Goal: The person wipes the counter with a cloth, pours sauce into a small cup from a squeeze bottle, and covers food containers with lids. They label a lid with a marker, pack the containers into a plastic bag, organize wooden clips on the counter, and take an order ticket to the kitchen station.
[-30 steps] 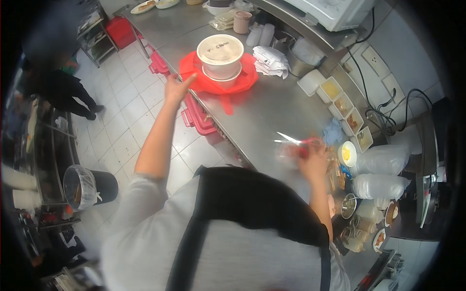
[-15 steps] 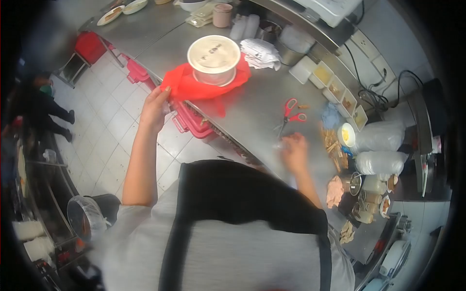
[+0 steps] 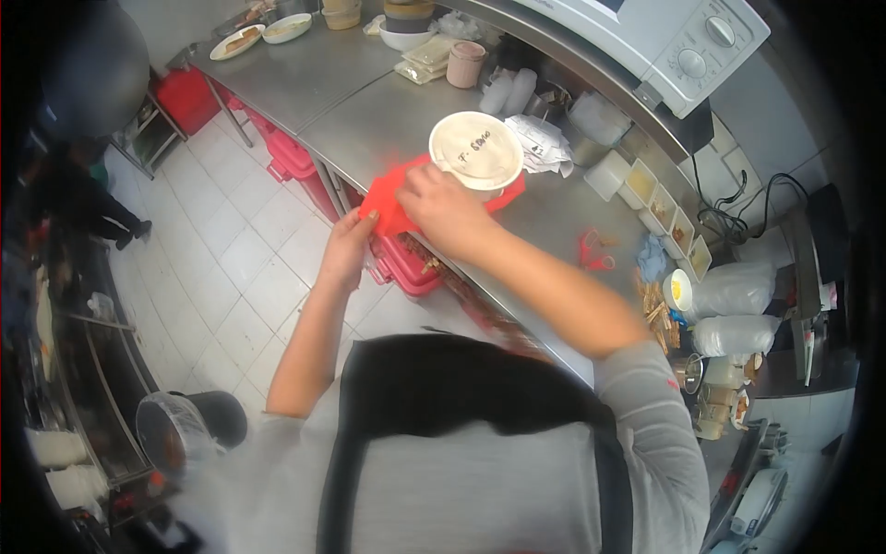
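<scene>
Red thin-sheet bag (image 3: pixel 389 199) spreads around a round white lidded tub (image 3: pixel 476 150). Beside the tub, left hand (image 3: pixel 347 246) fingers pinch the bag; right hand (image 3: pixel 445 212) fingers curl over it, grip unclear.

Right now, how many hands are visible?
2: the left hand at an edge of the red bag, the right hand at it by the lidded container. Those of the background person may be hidden.

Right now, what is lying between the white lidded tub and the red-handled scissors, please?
In the head view, an edge of the red bag shows beside the white lidded tub; then bare steel counter reaches the red-handled scissors.
</scene>
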Available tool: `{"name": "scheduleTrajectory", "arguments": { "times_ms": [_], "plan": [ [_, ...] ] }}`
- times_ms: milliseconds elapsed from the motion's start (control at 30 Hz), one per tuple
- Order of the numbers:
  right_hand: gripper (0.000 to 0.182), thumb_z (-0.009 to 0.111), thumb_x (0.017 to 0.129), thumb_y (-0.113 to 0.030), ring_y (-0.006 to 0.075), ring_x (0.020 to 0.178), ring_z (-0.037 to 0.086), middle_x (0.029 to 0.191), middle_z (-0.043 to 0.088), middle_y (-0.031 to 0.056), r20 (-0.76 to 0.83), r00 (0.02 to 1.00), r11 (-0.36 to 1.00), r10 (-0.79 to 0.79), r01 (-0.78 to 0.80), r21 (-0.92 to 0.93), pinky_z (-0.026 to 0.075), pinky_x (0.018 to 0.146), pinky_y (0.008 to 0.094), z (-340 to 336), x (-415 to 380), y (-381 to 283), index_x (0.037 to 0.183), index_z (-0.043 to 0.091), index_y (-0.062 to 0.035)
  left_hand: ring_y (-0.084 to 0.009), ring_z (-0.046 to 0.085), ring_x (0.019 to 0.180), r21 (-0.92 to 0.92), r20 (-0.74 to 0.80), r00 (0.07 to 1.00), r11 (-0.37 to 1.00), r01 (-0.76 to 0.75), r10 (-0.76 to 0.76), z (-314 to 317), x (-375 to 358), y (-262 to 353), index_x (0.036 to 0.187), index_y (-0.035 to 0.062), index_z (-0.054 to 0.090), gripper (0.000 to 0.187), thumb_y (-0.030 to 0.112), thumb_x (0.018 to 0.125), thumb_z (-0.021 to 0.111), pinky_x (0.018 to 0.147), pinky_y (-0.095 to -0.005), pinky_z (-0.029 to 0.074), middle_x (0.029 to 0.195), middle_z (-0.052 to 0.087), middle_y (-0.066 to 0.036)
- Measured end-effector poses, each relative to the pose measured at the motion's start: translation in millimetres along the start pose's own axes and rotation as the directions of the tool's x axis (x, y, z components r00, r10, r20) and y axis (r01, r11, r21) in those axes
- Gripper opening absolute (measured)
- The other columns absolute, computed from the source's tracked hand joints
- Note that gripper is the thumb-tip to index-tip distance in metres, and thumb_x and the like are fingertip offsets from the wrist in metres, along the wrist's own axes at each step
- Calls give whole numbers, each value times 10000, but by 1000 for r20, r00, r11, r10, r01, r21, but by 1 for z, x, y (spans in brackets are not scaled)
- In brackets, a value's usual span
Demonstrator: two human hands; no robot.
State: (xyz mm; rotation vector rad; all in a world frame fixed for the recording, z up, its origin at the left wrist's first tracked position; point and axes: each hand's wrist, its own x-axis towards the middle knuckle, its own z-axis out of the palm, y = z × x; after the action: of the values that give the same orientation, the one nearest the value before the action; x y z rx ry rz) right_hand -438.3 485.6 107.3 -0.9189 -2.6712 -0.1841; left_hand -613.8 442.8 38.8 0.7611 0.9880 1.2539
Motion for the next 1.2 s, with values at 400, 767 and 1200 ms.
{"name": "scheduleTrajectory", "arguments": {
  "times_ms": [400,767,1200],
  "plan": [
    [247,579,726,-25,276,866,612,930,635,141,549,832,889,79,-308,339,463,783,343,60,70,15,967,614,-61,-59,467,593,99,145,966,969,-228,213,46,20,64,954,59,580,149,188,922,515,554,-217,395,734,551,27],
    [223,564,808,-166,222,889,611,932,652,99,-64,493,406,868,-628,664,462,822,336,-3,-48,132,990,628,-56,-44,464,585,63,195,955,969,-238,222,67,53,97,920,52,589,150,176,925,507,534,-208,400,691,535,32],
    [144,540,844,-83,242,696,631,833,633,155,210,449,-59,869,-327,943,524,637,358,-58,-39,191,978,517,-36,-51,458,535,36,338,898,950,-310,280,95,78,140,920,50,585,136,170,909,522,477,-200,378,662,517,42]
  ]
}}
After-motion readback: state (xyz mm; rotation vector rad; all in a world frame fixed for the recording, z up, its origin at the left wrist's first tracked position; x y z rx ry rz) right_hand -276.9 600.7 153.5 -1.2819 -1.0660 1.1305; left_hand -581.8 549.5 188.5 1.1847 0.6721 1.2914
